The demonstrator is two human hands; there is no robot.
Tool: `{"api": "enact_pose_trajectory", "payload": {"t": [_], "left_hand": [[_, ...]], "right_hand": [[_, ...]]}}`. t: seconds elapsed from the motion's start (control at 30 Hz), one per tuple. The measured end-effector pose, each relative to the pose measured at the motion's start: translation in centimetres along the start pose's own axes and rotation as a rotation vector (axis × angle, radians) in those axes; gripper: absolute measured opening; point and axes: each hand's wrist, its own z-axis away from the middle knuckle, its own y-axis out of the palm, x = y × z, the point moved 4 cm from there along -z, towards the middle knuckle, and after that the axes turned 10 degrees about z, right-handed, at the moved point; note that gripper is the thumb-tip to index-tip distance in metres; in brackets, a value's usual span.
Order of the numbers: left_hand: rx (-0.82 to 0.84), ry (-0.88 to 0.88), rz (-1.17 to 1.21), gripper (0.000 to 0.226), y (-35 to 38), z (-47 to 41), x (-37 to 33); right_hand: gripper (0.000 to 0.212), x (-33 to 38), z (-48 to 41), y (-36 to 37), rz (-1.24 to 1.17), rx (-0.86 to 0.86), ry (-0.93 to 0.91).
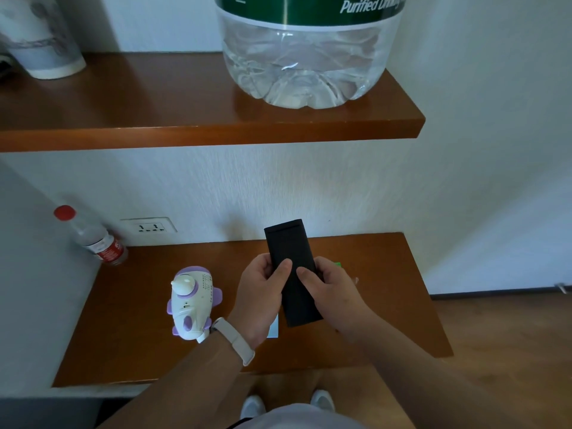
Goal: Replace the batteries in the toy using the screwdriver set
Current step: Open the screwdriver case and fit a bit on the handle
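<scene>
The left hand point(263, 292) and right hand point(334, 292) both grip the black screwdriver case point(289, 243) above the middle of the desk point(123, 335) — thumbs on its top face. The toy point(192, 301) lies toward the desk's left edge, beside the left wrist — best to keep the case level while opening, so nothing spills.

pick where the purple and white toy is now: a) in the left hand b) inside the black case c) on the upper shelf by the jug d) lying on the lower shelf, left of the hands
d: the toy lies on the lower shelf, while the left hand and right hand both hold the black case.
</scene>
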Motion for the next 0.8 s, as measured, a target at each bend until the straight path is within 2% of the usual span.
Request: {"api": "enact_pose_trajectory", "payload": {"t": [0.13,0.47,0.67,0.8], "left_hand": [[0.031,0.015,-0.019,0.016,0.7,0.1,0.1],[0.032,-0.044,0.076,0.016,1.0,-1.0,0.1],[0.021,-0.066,0.088,0.03,1.2,-1.7,-0.3],[0.055,-0.033,0.045,0.025,1.9,-1.8,-0.5]], "right_hand": [[0.028,0.7,-0.3,-0.7,0.05,-0.069,-0.001],[0.022,0.9,-0.6,-1.1,0.038,-0.018,-0.063],[0.019,0.9,-0.8,-1.1,-0.008,-0.02,-0.046],[0.034,0.9,-1.2,-1.9,-0.044,-0.043,-0.022]]}}
